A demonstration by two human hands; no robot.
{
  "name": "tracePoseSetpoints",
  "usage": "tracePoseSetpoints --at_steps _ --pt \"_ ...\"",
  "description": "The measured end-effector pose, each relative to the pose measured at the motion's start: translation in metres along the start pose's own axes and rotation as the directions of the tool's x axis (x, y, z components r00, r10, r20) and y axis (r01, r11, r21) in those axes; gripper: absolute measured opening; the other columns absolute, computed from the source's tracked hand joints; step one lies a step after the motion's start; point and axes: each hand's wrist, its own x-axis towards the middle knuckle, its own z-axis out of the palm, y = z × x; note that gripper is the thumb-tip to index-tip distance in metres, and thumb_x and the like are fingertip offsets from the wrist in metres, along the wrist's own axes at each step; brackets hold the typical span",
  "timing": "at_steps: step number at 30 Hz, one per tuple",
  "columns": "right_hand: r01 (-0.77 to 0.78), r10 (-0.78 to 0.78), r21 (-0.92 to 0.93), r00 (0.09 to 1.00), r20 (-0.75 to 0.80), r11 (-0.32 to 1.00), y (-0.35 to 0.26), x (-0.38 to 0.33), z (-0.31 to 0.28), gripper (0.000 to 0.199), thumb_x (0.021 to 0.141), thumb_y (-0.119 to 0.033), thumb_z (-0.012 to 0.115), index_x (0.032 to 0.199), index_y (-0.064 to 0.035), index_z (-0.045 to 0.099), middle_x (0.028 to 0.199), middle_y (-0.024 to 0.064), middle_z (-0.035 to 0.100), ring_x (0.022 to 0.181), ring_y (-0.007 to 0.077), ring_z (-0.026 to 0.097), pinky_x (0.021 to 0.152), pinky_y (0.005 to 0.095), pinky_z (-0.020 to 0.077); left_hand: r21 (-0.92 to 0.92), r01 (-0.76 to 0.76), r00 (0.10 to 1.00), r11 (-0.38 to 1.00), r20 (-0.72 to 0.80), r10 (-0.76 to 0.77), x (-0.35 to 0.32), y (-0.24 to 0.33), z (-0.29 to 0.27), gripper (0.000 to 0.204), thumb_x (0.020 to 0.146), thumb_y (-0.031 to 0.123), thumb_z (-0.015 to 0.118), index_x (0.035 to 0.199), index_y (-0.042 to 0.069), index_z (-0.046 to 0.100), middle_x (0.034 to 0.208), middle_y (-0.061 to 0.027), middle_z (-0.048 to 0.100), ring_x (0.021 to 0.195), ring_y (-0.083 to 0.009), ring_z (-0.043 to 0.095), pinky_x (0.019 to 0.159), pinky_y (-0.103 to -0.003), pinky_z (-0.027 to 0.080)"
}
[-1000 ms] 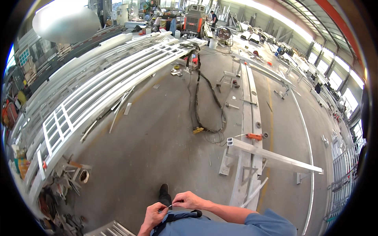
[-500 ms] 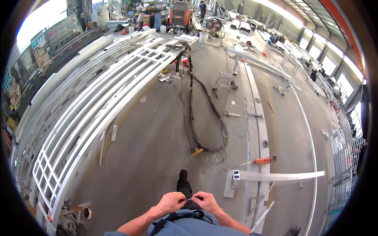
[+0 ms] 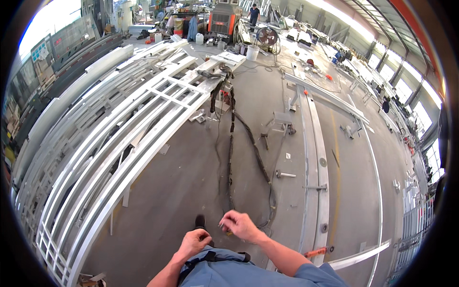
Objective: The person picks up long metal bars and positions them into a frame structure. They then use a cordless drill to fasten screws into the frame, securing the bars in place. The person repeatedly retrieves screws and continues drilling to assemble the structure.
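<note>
My right hand (image 3: 240,226) is held out in front of my waist, thumb and fingers pinched on a small pale object (image 3: 222,223) too small to identify. My left hand (image 3: 195,241) is curled into a fist just left of it and lower, close to my blue shirt (image 3: 229,272); nothing shows in it. The two hands are a little apart. Between them, on the concrete floor below, is the toe of my dark shoe (image 3: 200,221).
Curved white metal lattice frames (image 3: 119,158) lie on stands to my left. A black cable bundle (image 3: 232,158) runs along the floor ahead. A long pale metal beam (image 3: 313,162) lies to the right, an orange-handled tool (image 3: 316,251) by it. Another person (image 3: 253,12) stands far back.
The view has moved forward along the floor toward the cable. My hands, which were touching at my waist, have separated; the right hand has lifted forward.
</note>
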Motion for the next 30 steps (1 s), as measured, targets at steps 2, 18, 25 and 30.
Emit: tracePoseSetpoints --at_steps 2,18,25,30 --pt "-0.048 0.05 0.03 0.996 -0.076 0.998 0.01 0.067 -0.044 0.011 0.1 -0.009 0.06 0.101 0.0005 0.064 0.09 0.0065 0.073 0.079 0.0112 0.07 0.07 0.0258 0.0562 -0.008 0.046 0.999 0.999 -0.022 -0.046 0.065 0.003 -0.015 0.02 0.088 0.02 0.072 0.097 0.002 0.073 0.082 -0.0103 0.072 0.076 -0.018 0.068 0.072 -0.033 0.054" --pt "-0.663 0.783 0.494 0.233 -0.577 0.562 0.327 0.101 -0.333 0.02 0.092 -0.006 0.048 0.079 0.0043 0.06 0.065 0.014 0.063 0.05 0.0229 0.062 0.04 0.0356 0.046 0.434 -0.327 0.93 0.84 0.306 0.204 0.585 0.207 -0.105 0.022 0.09 0.025 0.063 0.098 0.005 0.068 0.095 -0.0137 0.069 0.091 -0.0345 0.066 0.079 -0.044 0.053" --pt "-0.759 0.582 -0.154 0.597 -0.552 0.632 0.301 0.302 -0.444 0.022 0.087 -0.007 0.055 0.076 0.0058 0.068 0.066 0.0183 0.067 0.054 0.0247 0.066 0.052 0.0374 0.0535 0.437 -0.118 0.971 0.892 0.238 0.012 0.741 0.222 -0.071 0.024 0.09 0.026 0.062 0.102 0.006 0.067 0.097 -0.0145 0.069 0.095 -0.035 0.066 0.082 -0.045 0.052" --pt "-0.658 0.587 -0.008 0.678 -0.443 0.753 0.305 0.494 -0.674 0.011 0.094 -0.007 0.056 0.089 0.0021 0.062 0.065 0.0108 0.064 0.055 0.0196 0.065 0.045 0.0334 0.0507 0.447 0.018 0.954 0.894 0.259 -0.149 0.828 0.284 -0.043 0.03 0.09 0.029 0.062 0.107 0.004 0.067 0.106 -0.0183 0.07 0.103 -0.038 0.066 0.087 -0.046 0.052"
